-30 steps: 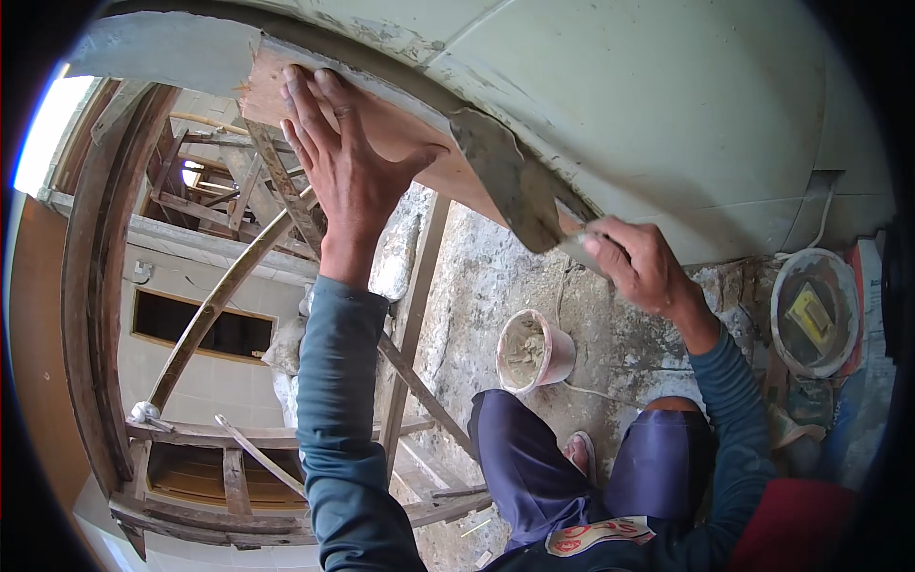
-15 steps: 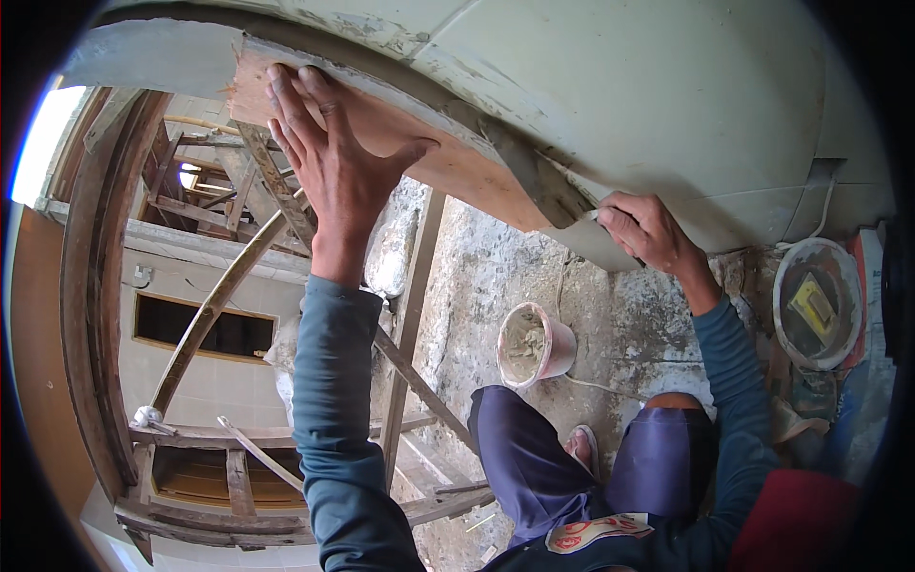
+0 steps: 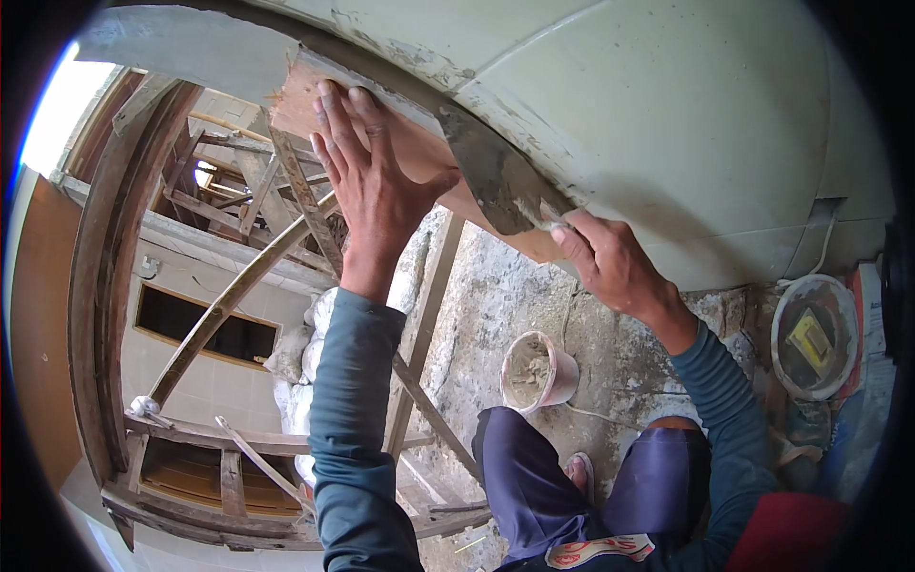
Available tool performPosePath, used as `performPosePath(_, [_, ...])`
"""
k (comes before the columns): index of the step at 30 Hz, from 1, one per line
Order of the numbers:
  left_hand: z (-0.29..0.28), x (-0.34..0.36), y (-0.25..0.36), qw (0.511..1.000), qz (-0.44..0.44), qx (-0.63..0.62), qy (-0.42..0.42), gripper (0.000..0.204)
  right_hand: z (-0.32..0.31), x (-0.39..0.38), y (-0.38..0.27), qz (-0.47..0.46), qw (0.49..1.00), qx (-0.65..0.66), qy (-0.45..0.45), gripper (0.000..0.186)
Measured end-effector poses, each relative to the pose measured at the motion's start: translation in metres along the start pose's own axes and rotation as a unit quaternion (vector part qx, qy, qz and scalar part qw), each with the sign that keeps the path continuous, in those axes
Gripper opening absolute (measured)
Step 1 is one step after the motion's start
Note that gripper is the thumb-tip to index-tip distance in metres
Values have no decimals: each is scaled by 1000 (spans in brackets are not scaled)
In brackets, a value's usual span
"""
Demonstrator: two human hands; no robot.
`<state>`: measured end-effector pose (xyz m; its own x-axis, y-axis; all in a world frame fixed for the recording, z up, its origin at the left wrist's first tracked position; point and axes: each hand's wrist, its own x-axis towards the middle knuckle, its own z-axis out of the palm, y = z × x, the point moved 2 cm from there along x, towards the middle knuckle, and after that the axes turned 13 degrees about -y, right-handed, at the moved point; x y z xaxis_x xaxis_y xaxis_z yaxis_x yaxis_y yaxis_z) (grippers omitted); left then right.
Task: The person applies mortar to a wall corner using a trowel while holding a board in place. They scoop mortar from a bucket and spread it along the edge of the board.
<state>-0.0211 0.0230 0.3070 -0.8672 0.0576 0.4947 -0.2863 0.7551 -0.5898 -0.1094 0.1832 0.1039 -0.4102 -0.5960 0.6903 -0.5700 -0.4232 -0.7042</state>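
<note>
Pressing a board flat, spreading grey paste with a trowel.

Up top, big pale wall (image 3: 667,124), curved, just above both hands. Under it, board (image 3: 419,157), thin and brown, pinned by left hand (image 3: 376,186), fingers spread open and flat, holding nothing. Right beside that hand, trowel (image 3: 500,181), smeared grey, gripped tight at its handle by right hand (image 3: 610,262), blade on the board's edge. Well below, small pink bucket (image 3: 538,372) on rough ground.
</note>
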Motion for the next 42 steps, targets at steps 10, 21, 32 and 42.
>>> performPosePath(10, [1, -1, 0, 1000, -4, -4, 3, 137, -33, -5, 1, 64, 991, 82, -81, 32])
performPosePath(21, [0, -4, -4, 1000, 4, -4, 9, 140, -30, -29, 15, 108, 972, 176, -117, 39])
performPosePath(32, [3, -2, -3, 1000, 26, 6, 6, 143, -25, -100, 30, 140, 946, 271, -111, 31])
performPosePath(42, [9, -10, 3, 997, 47, -2, 64, 126, -33, -200, 33, 301, 914, 251, -104, 38])
